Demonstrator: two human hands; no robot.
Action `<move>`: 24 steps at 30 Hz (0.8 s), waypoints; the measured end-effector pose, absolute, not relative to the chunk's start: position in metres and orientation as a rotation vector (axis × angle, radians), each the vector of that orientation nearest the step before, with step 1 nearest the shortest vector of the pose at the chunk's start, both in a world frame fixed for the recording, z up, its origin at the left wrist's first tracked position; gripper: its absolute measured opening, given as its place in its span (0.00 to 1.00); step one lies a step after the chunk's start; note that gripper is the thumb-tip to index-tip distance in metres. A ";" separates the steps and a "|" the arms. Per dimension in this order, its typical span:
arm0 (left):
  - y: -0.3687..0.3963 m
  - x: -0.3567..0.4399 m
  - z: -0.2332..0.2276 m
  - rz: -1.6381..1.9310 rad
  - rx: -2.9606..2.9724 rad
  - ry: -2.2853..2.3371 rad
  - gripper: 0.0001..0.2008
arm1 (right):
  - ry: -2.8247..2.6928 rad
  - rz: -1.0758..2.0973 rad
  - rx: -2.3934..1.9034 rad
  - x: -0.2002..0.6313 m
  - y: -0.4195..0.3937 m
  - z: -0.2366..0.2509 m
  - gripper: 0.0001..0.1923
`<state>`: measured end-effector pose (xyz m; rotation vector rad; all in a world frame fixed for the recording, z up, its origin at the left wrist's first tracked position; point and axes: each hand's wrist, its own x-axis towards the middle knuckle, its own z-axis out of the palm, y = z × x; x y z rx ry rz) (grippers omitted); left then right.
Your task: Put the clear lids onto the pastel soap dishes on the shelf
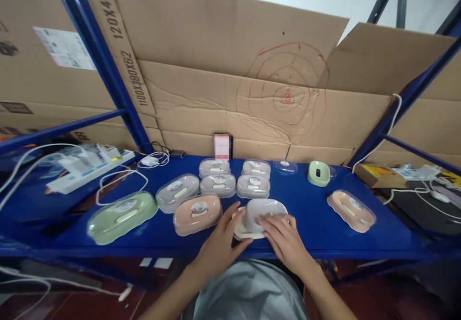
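In front of me at the table's near edge sits a pale lavender rounded box (256, 209), resting on or in a cream oval tray (240, 234). My left hand (224, 236) spans the tray's left end, its thumb at the front edge and its fingers at the far side. My right hand (284, 237) is closed over the lavender box's front right side, fingertips bent onto it and hiding part of it. Just left of my left hand lies a pink oval box (186, 218) under a clear cover with a round label.
Several lavender boxes (217, 186) with clear covers stand behind. A green covered box (108, 224) lies left, a pink one (351, 210) right. Farther back are an open green box (319, 174), a clear cover (285, 167) and a phone (222, 147). A power strip (90, 172) trails cables at left.
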<state>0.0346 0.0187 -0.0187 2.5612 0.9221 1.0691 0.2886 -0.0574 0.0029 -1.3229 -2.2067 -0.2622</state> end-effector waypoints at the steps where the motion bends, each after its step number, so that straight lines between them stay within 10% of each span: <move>1: 0.018 0.034 -0.018 1.073 2.562 0.913 0.40 | -2.231 -0.255 -1.298 0.282 -0.057 0.004 0.25; 10: 0.020 0.032 -0.014 1.190 2.551 0.872 0.15 | -2.072 -0.056 -1.437 0.317 -0.055 0.007 0.31; 24: 0.021 0.036 -0.016 1.104 2.581 0.880 0.18 | -1.930 -0.119 -1.667 0.362 -0.050 0.003 0.25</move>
